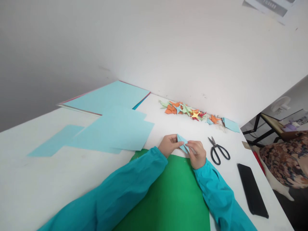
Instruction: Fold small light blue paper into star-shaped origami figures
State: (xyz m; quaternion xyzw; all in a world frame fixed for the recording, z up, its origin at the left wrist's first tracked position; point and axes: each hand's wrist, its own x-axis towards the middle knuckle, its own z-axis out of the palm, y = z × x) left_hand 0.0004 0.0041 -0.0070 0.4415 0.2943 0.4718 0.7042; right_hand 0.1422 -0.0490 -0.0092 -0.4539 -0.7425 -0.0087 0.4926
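A small light-blue piece of folded paper [182, 140] is held up between both hands, just above the table. It has a pointed, diamond-like outline with creased flaps. My left hand [168, 145] pinches its left side between thumb and fingers. On the right side, the fingertips of my right hand [197, 153] grip the lower edge and a flap. The fingers cover parts of the paper, so its full shape is hidden. Below the hands lies a green sheet [166, 192] or mat, partly under the teal sleeves.
Light-blue sheets [115, 128] overlap on the left, with a larger paper stack [108, 96] behind. Colourful folded paper figures [185, 109] line the wall beside a pile of blue squares [231, 124]. Black-handled scissors [218, 150] and a black phone [252, 190] lie right on the white table.
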